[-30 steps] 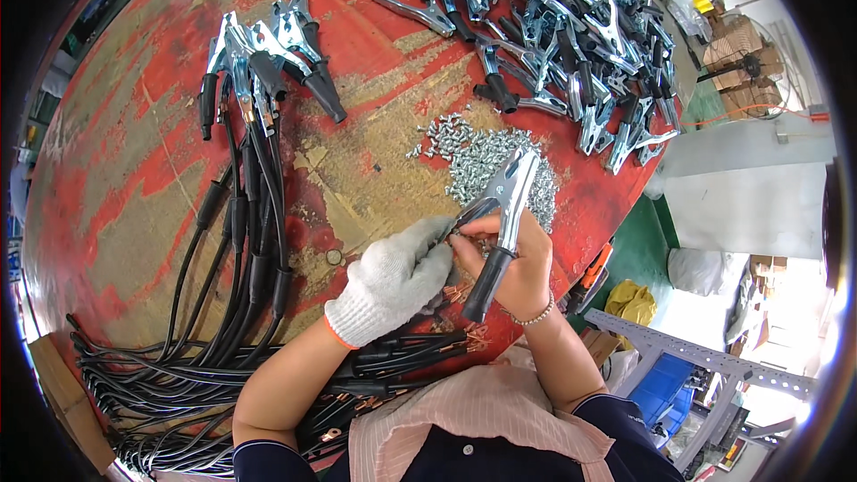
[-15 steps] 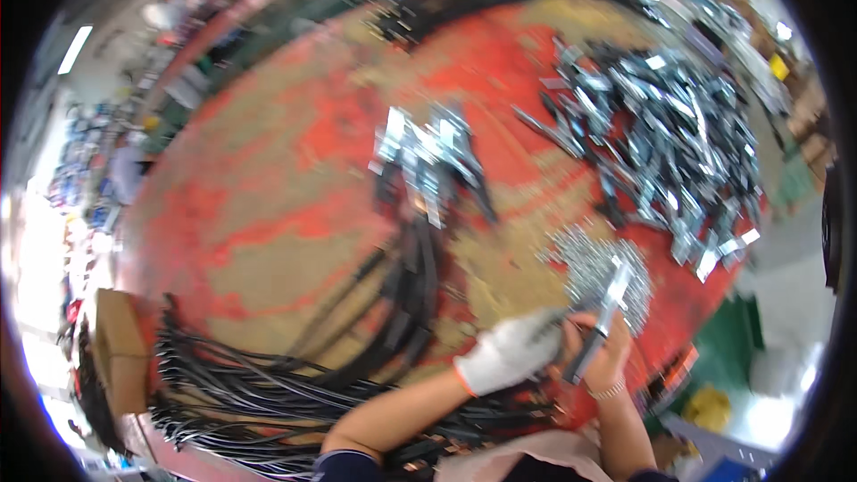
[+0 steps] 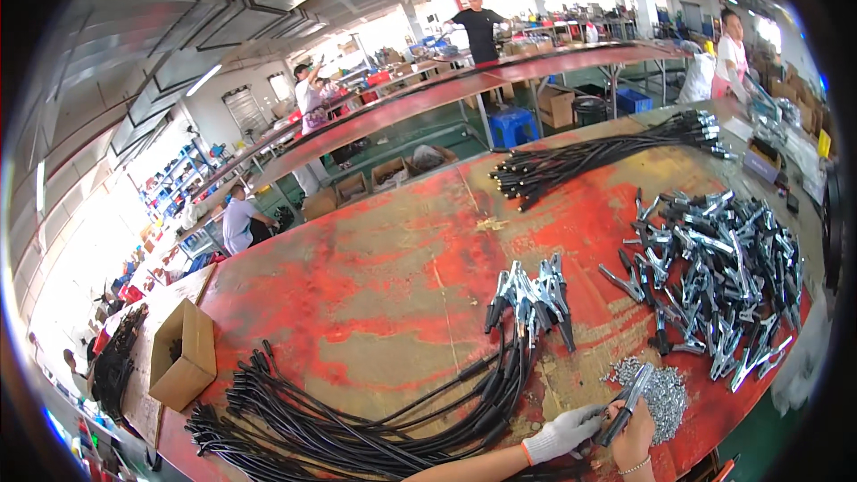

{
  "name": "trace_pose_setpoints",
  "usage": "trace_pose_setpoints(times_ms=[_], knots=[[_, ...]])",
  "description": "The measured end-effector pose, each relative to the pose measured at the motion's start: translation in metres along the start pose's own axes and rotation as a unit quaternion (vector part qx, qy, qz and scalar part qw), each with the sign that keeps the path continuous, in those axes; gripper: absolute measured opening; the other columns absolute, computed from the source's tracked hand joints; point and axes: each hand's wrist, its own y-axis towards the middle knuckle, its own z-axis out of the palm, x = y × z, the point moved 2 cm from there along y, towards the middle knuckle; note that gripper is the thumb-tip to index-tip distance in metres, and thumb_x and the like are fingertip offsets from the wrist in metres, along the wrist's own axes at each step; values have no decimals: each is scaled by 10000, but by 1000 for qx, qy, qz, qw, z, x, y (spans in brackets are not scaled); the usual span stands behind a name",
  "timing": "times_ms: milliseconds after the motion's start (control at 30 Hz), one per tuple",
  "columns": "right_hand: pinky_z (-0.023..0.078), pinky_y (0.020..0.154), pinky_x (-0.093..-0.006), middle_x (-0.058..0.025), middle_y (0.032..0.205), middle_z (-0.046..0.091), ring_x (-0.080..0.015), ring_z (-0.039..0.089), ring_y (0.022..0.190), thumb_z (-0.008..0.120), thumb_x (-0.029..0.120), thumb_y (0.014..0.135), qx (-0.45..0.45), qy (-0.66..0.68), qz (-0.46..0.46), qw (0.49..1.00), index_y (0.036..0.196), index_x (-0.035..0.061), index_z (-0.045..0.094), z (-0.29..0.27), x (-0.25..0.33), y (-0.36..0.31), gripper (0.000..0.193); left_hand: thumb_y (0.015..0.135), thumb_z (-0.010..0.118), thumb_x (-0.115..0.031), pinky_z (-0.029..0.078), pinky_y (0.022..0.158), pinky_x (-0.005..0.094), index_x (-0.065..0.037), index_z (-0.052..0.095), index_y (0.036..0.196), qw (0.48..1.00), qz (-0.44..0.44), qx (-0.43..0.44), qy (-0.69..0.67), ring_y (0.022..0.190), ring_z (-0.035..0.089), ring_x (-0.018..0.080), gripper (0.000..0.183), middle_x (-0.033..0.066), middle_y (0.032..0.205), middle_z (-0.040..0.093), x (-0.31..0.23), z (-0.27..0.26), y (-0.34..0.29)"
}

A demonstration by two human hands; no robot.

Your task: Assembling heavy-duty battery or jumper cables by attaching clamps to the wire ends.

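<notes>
At the lower right, my bare right hand (image 3: 634, 435) is closed round a silver spring clamp with black grips (image 3: 636, 394), its metal jaw end pointing up. Close beside it, my left hand (image 3: 564, 434) wears a white knitted glove. Its fingers are drawn together near the clamp's grips; what they hold, if anything, is hidden. Just beyond my right hand lies a heap of small shiny metal screws or similar bits (image 3: 665, 403). Black cables (image 3: 384, 440) fitted with clamps (image 3: 528, 295) at one end spread across the near side of the table.
A large pile of loose clamps (image 3: 728, 277) covers the table's right side. Another bundle of black cables (image 3: 589, 156) lies at the far edge. At the left stands an open cardboard box (image 3: 185, 357). Several people are at other tables beyond the red worn tabletop (image 3: 357, 277).
The view has swung upward, so the room beyond the table now shows and my hands sit lower in the picture. The clamp is still in my right hand, with my left hand close to it.
</notes>
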Motion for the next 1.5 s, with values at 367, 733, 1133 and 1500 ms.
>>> trace_pose_setpoints(times_ms=[367,733,1133,1500], knots=[[477,604,-419,-136,801,578,-341,604,714,730,95,786,-37,-54,-130,989,798,32,620,12,3,17,127,1033,462,-286,447,496,232,-57,499,1319,999,27,-22,-21,573,535,59,369,-17,751,575,-7,-10,0],[482,602,-402,-125,756,579,-331,603,683,798,82,649,-63,-43,-149,986,744,51,634,10,-1,15,192,1032,469,-281,453,556,247,-49,494,1349,998,50,-34,12,656,543,67,393,0,794,572,-6,-10,0],[457,523,-405,-128,712,560,-322,577,611,778,54,666,-77,-44,-186,979,720,19,615,14,-7,17,176,1036,460,-260,433,512,225,-61,478,1344,997,18,-8,-77,591,533,65,367,-8,755,557,-8,-8,-3],[487,598,-399,-134,789,589,-332,606,697,787,45,649,-49,-1,-135,990,749,33,631,9,0,18,185,1038,452,-266,441,499,230,-59,480,1320,997,19,-2,-79,579,529,71,351,-7,741,550,-14,-6,-7]])
